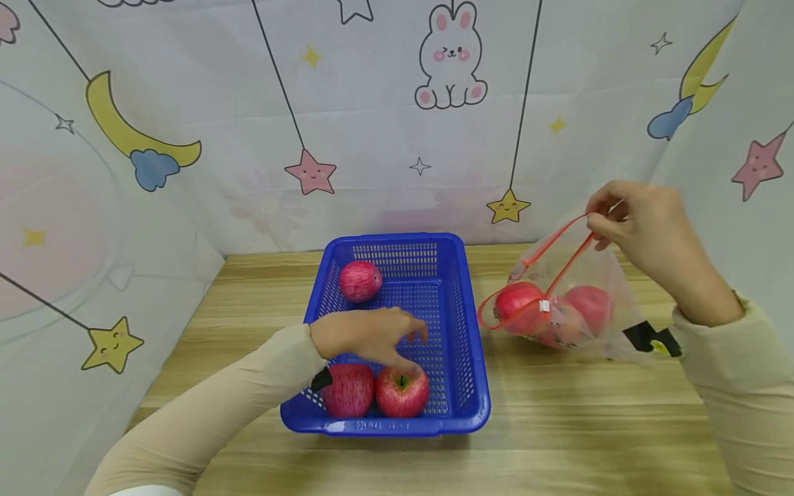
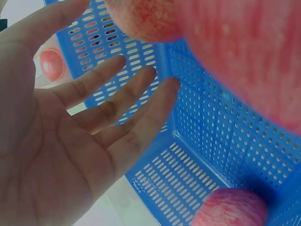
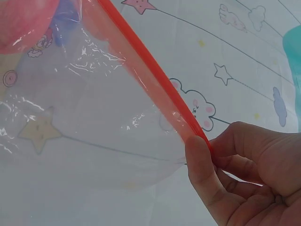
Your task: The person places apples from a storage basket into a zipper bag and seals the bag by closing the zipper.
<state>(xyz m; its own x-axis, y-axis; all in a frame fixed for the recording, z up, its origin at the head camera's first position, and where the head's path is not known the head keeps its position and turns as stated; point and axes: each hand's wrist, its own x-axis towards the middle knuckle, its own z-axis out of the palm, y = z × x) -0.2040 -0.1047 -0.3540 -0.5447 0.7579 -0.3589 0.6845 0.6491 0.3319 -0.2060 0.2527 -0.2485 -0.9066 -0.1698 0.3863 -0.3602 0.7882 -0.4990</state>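
Observation:
My left hand point(image 1: 371, 335) is over the blue plastic basket point(image 1: 474, 386), palm down, its fingers relaxed and apart. The left wrist view shows nothing inside that hand point(image 2: 61, 141). Below the thumb lies a red apple point(image 1: 402, 394), and beside it a second apple point(image 1: 349, 391). A third apple point(image 1: 360, 281) sits in the basket's far left corner. On the right, my right hand point(image 1: 651, 231) pinches the red zip edge of a clear plastic bag point(image 1: 623, 337), as the right wrist view confirms. Several red apples point(image 1: 520, 302) lie inside the bag, whose mouth gapes toward the basket.
Basket and bag rest on a wood-grain table point(image 1: 558, 434). A white cloth point(image 1: 384, 138) printed with stars, moons and a rabbit hangs behind and along both sides. The bag lies close to the basket's right wall.

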